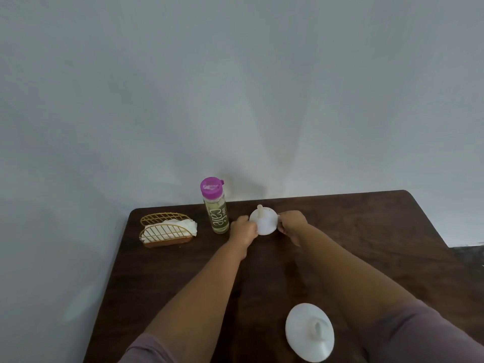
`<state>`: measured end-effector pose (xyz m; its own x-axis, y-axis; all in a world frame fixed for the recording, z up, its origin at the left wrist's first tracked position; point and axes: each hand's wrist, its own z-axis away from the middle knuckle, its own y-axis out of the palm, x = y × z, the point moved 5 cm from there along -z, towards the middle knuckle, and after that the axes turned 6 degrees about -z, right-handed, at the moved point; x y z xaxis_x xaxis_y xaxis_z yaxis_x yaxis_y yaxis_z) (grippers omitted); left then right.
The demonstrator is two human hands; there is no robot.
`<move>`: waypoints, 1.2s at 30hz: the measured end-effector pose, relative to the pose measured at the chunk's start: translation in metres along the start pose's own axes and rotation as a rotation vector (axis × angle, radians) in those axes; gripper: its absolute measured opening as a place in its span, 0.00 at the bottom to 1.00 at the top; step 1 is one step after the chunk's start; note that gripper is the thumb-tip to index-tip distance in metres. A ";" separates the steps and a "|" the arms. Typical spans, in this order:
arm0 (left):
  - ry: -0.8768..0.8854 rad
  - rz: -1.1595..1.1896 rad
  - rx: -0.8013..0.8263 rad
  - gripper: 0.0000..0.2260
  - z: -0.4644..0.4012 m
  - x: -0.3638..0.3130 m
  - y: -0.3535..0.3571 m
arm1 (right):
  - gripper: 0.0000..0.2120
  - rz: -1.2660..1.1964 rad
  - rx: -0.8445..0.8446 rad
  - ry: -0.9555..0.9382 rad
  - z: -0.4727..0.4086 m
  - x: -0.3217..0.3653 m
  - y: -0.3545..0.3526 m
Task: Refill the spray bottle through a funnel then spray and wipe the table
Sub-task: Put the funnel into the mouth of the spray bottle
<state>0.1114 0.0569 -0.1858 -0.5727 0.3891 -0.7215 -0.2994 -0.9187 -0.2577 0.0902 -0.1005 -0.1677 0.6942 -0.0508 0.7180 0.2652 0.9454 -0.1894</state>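
Note:
A small white round container (263,222) with a thin pale stem on top, apparently the spray bottle, stands at the far middle of the dark wooden table (183,271). My left hand (243,230) grips its left side and my right hand (292,225) grips its right side. A white funnel (310,332) rests wide mouth down, spout up, near the front edge between my forearms. A clear bottle (217,213) with a purple cap, holding pale yellow liquid, stands upright just left of my left hand.
A gold wire holder (166,231) with white paper tissues sits at the table's far left corner. A plain grey wall runs behind the table. The table's right edge falls away at the far right.

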 end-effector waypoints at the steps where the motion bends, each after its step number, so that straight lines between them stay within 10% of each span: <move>1: -0.004 0.034 0.015 0.22 0.012 -0.006 -0.002 | 0.10 -0.050 0.005 -0.001 0.008 0.001 -0.001; 22: 0.240 0.282 0.039 0.07 0.214 -0.004 -0.005 | 0.16 -0.670 0.124 -0.102 0.227 -0.027 -0.062; 36: 0.394 0.415 0.060 0.07 0.302 0.004 0.038 | 0.09 -0.316 -0.006 -0.430 0.274 -0.059 -0.113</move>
<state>-0.1324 0.0443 -0.0043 -0.3275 -0.0684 -0.9424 -0.1599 -0.9790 0.1267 -0.1637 -0.1166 -0.0049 0.2432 -0.1949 0.9502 0.4212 0.9036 0.0776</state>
